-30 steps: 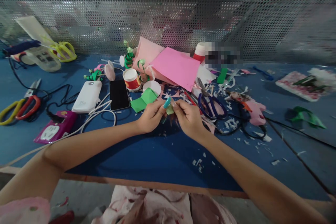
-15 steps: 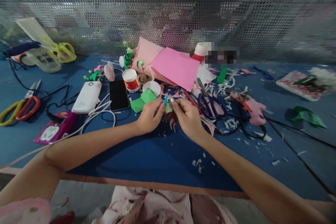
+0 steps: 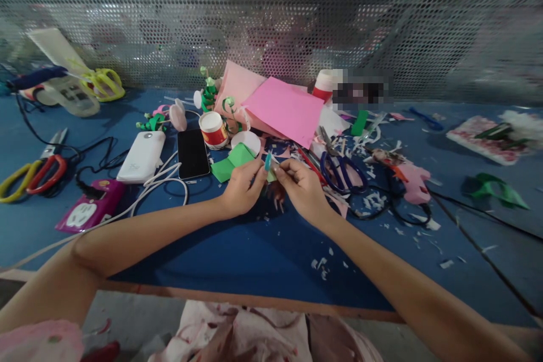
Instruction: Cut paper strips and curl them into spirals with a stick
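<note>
Both hands meet above the blue table (image 3: pixel 263 263). My left hand (image 3: pixel 242 189) is closed in a pinch on a small piece of light green paper (image 3: pixel 270 175); a long teal nail shows on its thumb. My right hand (image 3: pixel 302 188) pinches the same piece from the other side, its fingers partly covering it. Just beyond the left hand lie a folded green paper (image 3: pixel 237 159) and a white paper disc (image 3: pixel 246 141). Blue-handled scissors (image 3: pixel 339 172) lie to the right of the right hand.
Pink paper sheets (image 3: pixel 286 107) lie behind, near a red-and-white tub (image 3: pixel 213 131). Leftward are a black phone (image 3: pixel 193 154), a white power bank (image 3: pixel 142 157), a purple power strip (image 3: pixel 90 206) and red-and-yellow scissors (image 3: pixel 46 174). A pink glue gun (image 3: pixel 413 181) and paper scraps lie right.
The fingertips have shifted slightly around the light green paper, and less of it shows between them. The arms stay in nearly the same place.
</note>
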`<state>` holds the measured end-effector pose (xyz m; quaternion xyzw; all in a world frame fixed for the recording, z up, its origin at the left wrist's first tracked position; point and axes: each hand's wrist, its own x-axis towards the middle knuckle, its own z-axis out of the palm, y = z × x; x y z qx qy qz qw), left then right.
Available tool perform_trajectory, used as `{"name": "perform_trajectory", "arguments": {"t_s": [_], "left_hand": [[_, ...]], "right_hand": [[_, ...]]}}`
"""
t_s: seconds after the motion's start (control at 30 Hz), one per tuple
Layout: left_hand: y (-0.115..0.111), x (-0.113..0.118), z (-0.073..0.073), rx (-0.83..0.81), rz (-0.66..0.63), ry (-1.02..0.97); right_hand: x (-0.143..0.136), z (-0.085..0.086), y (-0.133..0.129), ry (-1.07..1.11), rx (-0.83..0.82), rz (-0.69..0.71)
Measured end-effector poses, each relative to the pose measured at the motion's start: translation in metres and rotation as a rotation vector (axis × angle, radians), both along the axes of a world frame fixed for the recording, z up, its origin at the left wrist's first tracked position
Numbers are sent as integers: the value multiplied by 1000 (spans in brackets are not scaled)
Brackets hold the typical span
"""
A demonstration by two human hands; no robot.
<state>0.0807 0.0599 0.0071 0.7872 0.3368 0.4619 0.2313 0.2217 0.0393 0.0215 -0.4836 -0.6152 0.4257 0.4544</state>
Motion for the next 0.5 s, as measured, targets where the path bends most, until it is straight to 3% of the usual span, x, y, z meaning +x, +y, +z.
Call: {"name": "perform_trajectory", "arguments": {"t_s": [0.5], "left_hand": [[6, 1, -3, -142, -31, -118]], "right_hand": [[6, 2, 7, 193, -229, 140]]}}
